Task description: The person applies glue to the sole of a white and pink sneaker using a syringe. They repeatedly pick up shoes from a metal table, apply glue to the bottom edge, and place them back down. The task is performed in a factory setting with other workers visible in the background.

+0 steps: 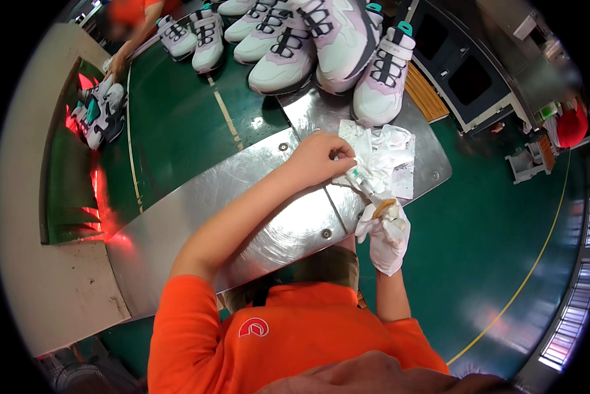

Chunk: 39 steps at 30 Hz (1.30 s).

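Observation:
My bare left hand (320, 157) is closed in a pinch over crumpled white cloth or paper (390, 157) on the metal tabletop. What its fingertips grip is too small to make out. My right hand (388, 240), in a white glove, is closed around a slender whitish tube (367, 186) with a teal mark. The tube slants up from the glove to just beside my left fingertips. A tan ring-like piece (384, 208) shows at the glove's fingers. Right beyond the cloth stands a white and lilac sneaker (384, 82) with black laces and a teal heel loop.
Several more sneakers (278, 65) crowd the far side of the table (242, 217). At far left, a co-worker's hand (117, 65) reaches over a shoe cluster (101, 111) near red light. A green belt (177, 118) adjoins the metal top. Dark machine panels (449, 65) stand at right.

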Tool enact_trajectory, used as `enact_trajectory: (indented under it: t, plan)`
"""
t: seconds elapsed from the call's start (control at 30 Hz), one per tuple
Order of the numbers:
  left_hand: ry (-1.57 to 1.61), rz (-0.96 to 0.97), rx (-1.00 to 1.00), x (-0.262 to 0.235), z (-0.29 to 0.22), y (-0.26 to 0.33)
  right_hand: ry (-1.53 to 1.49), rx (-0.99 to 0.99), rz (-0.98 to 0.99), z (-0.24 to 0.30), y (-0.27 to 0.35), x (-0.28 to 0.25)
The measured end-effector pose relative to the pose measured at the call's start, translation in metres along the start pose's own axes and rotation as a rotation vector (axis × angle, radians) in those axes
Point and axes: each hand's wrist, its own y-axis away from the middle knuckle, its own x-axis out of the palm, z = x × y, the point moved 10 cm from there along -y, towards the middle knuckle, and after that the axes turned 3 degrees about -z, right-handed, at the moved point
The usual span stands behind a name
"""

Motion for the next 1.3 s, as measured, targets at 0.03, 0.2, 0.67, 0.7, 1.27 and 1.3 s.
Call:
enact_trajectory:
  t: [0.03, 0.2, 0.67, 0.7, 1.27, 1.3]
  plan:
    - [-0.036, -0.017, 0.051, 0.000, -0.003, 0.000, 0.010, -0.020, -0.011, -0.002, 0.000, -0.002]
    - [-0.181, -0.118, 0.212, -0.004, -0.012, 0.004, 0.153, -0.059, -0.072, 0.008, 0.014, -0.012]
    - [-0.273, -0.329, -0.102, -0.199, 0.109, 0.079, 0.992, -0.517, -0.088, 0.000, 0.004, 0.064]
    - [-0.241, -0.336, -0.187, -0.223, 0.123, 0.079, 1.045, -0.553, -0.113, 0.004, 0.004, 0.066]
    - [0.594, -0.467, -0.522, -0.257, 0.278, -0.142, 0.804, 0.304, -0.072, -0.089, 0.020, -0.057]
    - [0.466, -0.529, -0.607, -0.261, 0.276, -0.122, 0.936, 0.201, 0.003, -0.084, 0.017, -0.046]
